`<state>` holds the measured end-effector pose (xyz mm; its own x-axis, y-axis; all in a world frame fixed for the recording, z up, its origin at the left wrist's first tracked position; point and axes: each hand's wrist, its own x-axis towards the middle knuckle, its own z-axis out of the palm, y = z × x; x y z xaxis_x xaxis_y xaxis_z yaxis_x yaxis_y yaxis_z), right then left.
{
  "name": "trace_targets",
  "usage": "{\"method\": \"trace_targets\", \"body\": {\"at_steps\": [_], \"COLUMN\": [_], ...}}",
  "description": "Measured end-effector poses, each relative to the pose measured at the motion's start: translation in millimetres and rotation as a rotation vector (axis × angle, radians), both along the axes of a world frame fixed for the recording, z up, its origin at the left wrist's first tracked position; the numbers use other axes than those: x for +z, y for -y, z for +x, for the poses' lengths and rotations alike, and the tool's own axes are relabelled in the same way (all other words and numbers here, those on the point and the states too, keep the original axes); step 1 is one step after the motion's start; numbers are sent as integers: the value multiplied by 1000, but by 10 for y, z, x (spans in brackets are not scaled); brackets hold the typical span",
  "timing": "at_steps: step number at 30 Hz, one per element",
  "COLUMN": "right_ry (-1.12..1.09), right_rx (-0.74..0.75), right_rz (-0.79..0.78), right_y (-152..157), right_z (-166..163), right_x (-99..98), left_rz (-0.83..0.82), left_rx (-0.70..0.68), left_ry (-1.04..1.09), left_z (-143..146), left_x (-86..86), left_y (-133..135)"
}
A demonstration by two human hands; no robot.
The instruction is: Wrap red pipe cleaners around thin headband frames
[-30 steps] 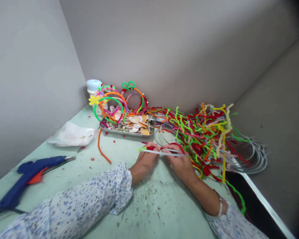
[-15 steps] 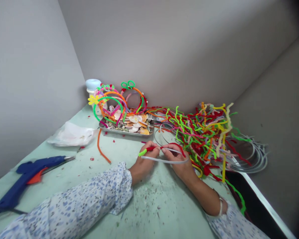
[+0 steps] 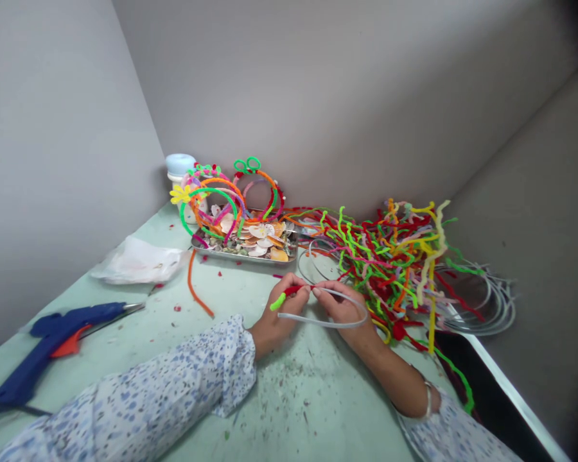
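Between my hands is a thin pale grey headband (image 3: 325, 324), bent in a U with its curve to the right. One arm of it is wrapped in red pipe cleaner (image 3: 293, 290), with a bright green wrapped tip (image 3: 278, 301). My left hand (image 3: 278, 326) is closed on that wrapped end. Close beside it, the fingers of my right hand (image 3: 349, 316) pinch at the spot where the red wrapping meets the bare band. Whether a loose strand of red lies inside the right fingers is hidden.
Finished colourful headbands (image 3: 236, 189) stand on a metal tray (image 3: 241, 258) of seashells. A pipe cleaner heap (image 3: 390, 256) and bare headbands (image 3: 496, 301) lie right. Leftward are a blue glue gun (image 3: 52, 346), a plastic bag (image 3: 139, 260), and an orange pipe cleaner (image 3: 195, 285).
The loose red strand that arched over my right hand no longer shows there. The headband has tilted slightly, its bare arm dropping lower. Both hands stay close together.
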<state>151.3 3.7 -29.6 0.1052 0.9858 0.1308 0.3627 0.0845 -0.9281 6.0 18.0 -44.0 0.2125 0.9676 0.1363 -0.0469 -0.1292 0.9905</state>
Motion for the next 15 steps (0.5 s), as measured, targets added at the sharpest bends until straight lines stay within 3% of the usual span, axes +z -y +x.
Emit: {"method": "trace_targets", "body": {"at_steps": [6, 15], "right_ry": [52, 106], "right_rx": [7, 10], "right_rz": [96, 117], "right_y": [2, 19], "right_z": [1, 15], "right_x": [-41, -40], "left_rz": [-16, 14], "left_rx": [28, 10], "left_ry": [-17, 14], "left_z": [19, 23], "left_x": [-15, -27], "left_y": [-20, -6]}}
